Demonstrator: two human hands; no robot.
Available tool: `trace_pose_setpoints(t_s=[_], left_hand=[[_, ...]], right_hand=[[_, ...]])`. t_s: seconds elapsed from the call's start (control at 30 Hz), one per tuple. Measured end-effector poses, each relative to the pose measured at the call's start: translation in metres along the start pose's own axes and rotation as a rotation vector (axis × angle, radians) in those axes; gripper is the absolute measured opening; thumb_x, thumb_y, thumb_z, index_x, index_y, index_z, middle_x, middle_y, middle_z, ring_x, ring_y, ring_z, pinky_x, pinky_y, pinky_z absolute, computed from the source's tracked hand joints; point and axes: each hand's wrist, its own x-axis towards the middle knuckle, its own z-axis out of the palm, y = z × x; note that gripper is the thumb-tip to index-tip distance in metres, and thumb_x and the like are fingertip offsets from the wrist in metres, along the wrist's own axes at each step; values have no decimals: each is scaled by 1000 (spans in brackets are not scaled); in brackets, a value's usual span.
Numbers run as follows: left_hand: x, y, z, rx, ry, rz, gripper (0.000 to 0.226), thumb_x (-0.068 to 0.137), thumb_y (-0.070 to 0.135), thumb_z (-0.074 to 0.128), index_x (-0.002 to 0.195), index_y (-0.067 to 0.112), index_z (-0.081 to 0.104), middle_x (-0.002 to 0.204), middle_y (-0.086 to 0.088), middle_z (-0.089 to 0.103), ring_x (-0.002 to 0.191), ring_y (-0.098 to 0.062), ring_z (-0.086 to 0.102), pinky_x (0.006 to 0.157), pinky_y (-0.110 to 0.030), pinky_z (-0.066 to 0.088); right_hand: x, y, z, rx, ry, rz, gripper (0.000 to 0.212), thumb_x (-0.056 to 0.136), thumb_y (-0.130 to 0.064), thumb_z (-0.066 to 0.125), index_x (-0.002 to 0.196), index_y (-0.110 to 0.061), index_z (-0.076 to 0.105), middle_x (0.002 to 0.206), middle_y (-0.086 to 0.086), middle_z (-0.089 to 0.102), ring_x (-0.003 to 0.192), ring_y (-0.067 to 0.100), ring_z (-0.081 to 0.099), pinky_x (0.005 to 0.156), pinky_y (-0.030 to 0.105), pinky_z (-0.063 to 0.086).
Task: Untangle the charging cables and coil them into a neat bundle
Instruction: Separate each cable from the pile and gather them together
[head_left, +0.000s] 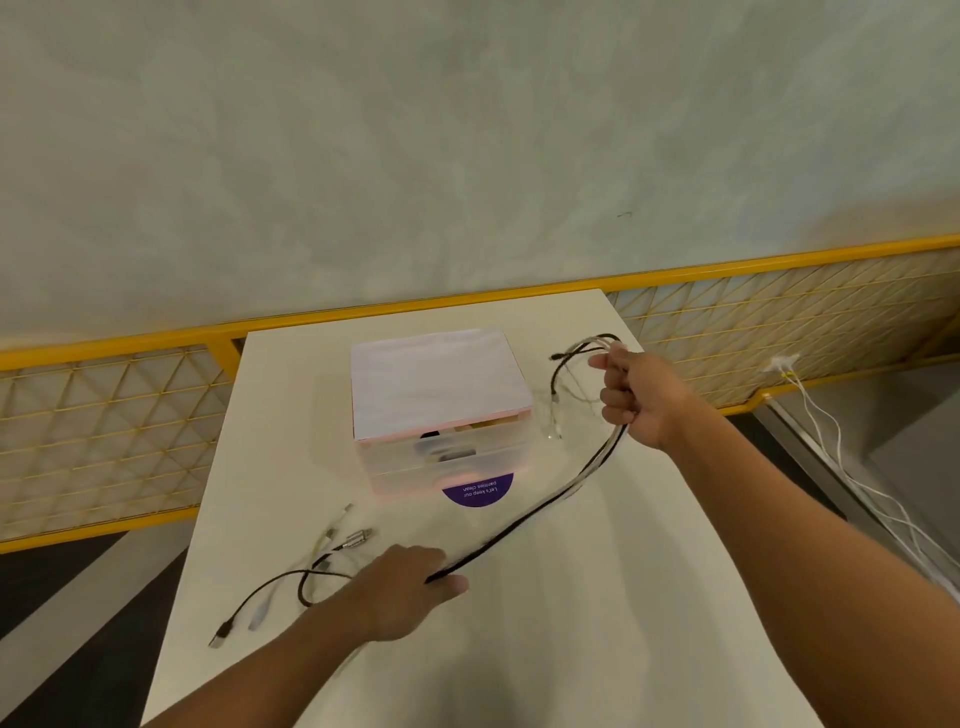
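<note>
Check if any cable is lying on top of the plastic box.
No, the plastic box top holds no cable; the cables hang from the right hand beside it.

Head-worn view, looking down, table (571, 649) near

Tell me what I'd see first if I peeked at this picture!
First, the black and white cables stretched across the white table, from the right hand gripping them up at the far right to the left hand holding them near the front. Next, the clear box in the table's middle.
</note>
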Motion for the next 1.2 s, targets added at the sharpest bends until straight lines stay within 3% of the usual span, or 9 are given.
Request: trace_pose_setpoints(t_s=[0.17, 0.43, 0.6, 0.7, 0.77, 0.87, 1.0, 1.07, 1.2], left_hand=[[-8, -23, -15, 20, 135, 3, 40, 99, 53, 49, 69, 27, 39, 66, 5, 50, 62, -6, 47, 56, -18, 32], [-8, -3, -43, -103, 149, 122, 34, 102, 45, 44, 80, 19, 51, 69, 10, 52, 63, -7, 45, 65, -22, 38], [-3, 8, -48, -82, 179, 134, 35, 103, 44, 44, 72, 28, 47, 69, 9, 52, 67, -9, 47, 64, -24, 39], [0, 14, -52, -73, 175, 141, 36, 103, 43, 46, 70, 30, 47, 70, 8, 54, 69, -12, 50, 64, -26, 41], [1, 20, -54, -68, 172, 140, 36, 103, 42, 47, 71, 28, 49, 72, 9, 53, 69, -12, 50, 66, -28, 45], [1, 30, -60, -74, 163, 131, 35, 104, 44, 45, 74, 26, 51, 76, 7, 55, 71, -15, 54, 75, -36, 53], [-1, 40, -70, -5, 195, 146, 28, 105, 39, 42, 89, 25, 61, 94, 1, 66, 88, -22, 60, 83, -37, 50], [-4, 41, -74, -59, 204, 166, 20, 105, 32, 44, 101, 30, 64, 101, 4, 67, 91, -18, 60, 81, -30, 46], [-13, 30, -81, -106, 239, 138, 20, 101, 42, 53, 84, 29, 52, 79, 11, 56, 69, -7, 51, 59, -21, 35]], right_hand=[[15, 31, -19, -17, 19, 27, 36, 108, -34, 40, 94, -8, 59, 56, -5, 25, 41, 9, 19, 38, 24, 20], [26, 106, -47, -183, 259, 230, 22, 107, -23, 41, 103, -5, 54, 65, 5, 38, 53, 16, 32, 52, 31, 34], [28, 115, -55, -378, 310, 275, 29, 100, -24, 56, 119, -3, 54, 98, 15, 60, 87, 30, 60, 82, 42, 52], [20, 98, -41, -862, 376, 137, 57, 91, -30, 66, 136, 0, 49, 130, 20, 56, 120, 39, 55, 100, 44, 47], [7, 79, -21, -935, 424, -158, 53, 89, -28, 66, 136, -7, 53, 132, 16, 57, 122, 35, 55, 103, 44, 45], [-24, 45, 18, -718, 74, -502, 24, 88, -10, 65, 110, -18, 70, 106, 3, 73, 101, 19, 68, 91, 34, 51], [-64, 34, 72, -927, -711, -303, 43, 83, 3, 67, 122, -15, 65, 108, 2, 73, 99, 16, 69, 86, 29, 56], [-70, 49, 88, -1146, -828, -307, 36, 81, -3, 70, 116, -11, 63, 98, 5, 72, 88, 19, 69, 82, 36, 55], [-67, 73, 96, -1238, -675, -414, 10, 84, -10, 66, 76, -5, 63, 67, 4, 56, 61, 16, 48, 62, 34, 38]])
